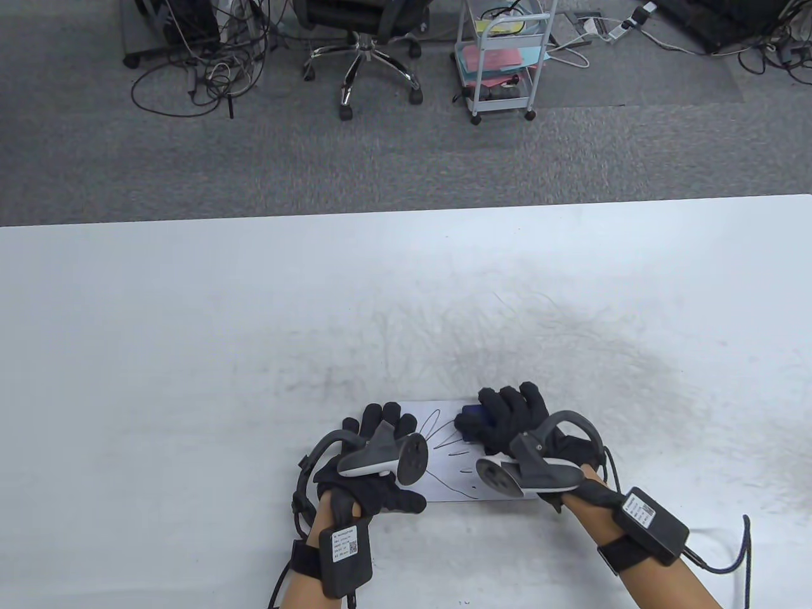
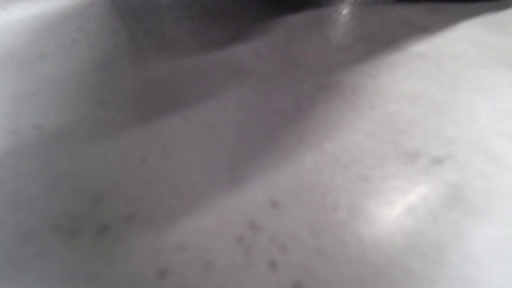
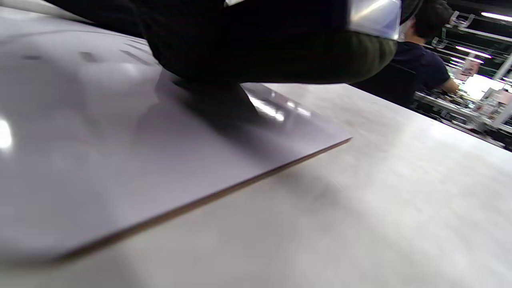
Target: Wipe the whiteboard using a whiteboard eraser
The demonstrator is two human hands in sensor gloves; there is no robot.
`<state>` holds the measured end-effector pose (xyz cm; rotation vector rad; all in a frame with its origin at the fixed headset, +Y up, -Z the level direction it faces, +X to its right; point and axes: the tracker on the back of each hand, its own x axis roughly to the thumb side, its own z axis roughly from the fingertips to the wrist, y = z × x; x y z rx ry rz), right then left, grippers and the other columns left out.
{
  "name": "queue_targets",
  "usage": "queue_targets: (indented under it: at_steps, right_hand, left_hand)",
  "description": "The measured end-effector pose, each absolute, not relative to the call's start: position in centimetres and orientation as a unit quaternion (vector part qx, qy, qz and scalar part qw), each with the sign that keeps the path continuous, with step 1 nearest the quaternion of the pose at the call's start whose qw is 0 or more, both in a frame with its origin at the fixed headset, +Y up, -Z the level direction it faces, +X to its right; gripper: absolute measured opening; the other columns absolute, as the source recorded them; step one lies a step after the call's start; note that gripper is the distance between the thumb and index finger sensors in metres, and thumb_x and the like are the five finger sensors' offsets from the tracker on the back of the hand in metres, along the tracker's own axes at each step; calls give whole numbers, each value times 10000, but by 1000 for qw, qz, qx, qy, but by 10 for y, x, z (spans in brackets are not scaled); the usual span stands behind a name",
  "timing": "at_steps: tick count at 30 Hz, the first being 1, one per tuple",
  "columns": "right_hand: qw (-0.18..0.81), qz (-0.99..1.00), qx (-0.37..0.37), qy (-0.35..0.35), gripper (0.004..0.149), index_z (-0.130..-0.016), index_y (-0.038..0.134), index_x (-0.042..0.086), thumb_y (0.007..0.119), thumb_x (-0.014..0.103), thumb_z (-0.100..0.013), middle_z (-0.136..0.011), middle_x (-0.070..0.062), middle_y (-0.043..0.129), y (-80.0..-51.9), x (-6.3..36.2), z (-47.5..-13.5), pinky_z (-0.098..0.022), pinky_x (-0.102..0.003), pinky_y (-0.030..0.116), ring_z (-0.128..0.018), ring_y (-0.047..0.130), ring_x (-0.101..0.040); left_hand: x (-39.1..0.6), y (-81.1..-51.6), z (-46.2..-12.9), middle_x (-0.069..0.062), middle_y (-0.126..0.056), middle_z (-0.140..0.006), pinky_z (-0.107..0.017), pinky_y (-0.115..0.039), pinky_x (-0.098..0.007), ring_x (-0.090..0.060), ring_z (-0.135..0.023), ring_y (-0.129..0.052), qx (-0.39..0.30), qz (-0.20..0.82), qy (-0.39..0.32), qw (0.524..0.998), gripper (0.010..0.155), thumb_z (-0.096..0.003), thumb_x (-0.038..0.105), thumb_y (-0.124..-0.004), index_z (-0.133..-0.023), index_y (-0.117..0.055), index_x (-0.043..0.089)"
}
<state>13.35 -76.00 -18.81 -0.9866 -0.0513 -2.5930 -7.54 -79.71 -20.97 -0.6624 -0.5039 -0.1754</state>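
- We are holding the whiteboard (image 1: 444, 469) flat on the table (image 1: 190, 330) with our left hand (image 1: 374, 469), fingers spread on its left edge.
- Our right hand (image 1: 514, 425) is gripping the whiteboard eraser (image 1: 471, 422) on the board's far right corner — pen strokes (image 1: 438, 438) are lying just left of it.
- We are judging the risk: the thin board could be sliding if the left hand's pressure eases, or the eraser could be running off the board's edge onto the stained table.
- We are seeing one container only, a rolling cart (image 1: 504, 60) far beyond the board, holding papers.
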Motion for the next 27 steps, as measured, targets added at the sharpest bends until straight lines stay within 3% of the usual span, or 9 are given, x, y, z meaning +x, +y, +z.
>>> queue_targets:
  at_steps: [6,11,19,27]
  right_hand:
    - [182,-896,-404,-22,562,-1125,461,360,676,410,-607,-1233,-212,566,-757,140,-127,-768,-716,535,-1056,702,-474]
    - [216,-883,-416,-30,560,-1127,458,371,667,418,-610,-1239,-201,558,-753,134,-118,-769,-721,525,-1064,696,-463]
    - [192,-903,-376,-78,556,-1127,436,403,664,410,-620,-1270,-176,507,-750,131,-146,-789,-751,453,-1118,629,-450]
    - [175,-943,-264,-98,548,-1121,417,420,656,392,-628,-1281,-156,476,-753,116,-243,-806,-739,422,-1146,582,-442]
  left_hand:
    - [-75,-797,-210,-236,97,-1123,-748,-227,-683,-528,-1036,-18,-321,-85,-245,911,1185,-312,754,-570,-1087,59,114]
    - [-75,-797,-210,-237,95,-1124,-747,-228,-684,-529,-1036,-20,-320,-84,-245,911,1187,-312,757,-570,-1088,58,115]
    - [-75,-798,-210,-237,95,-1124,-747,-227,-685,-529,-1036,-22,-321,-83,-246,911,1186,-315,755,-573,-1089,55,115]
    - [-76,-798,-210,-236,96,-1125,-746,-226,-685,-526,-1035,-20,-320,-82,-246,911,1185,-316,758,-571,-1089,57,117]
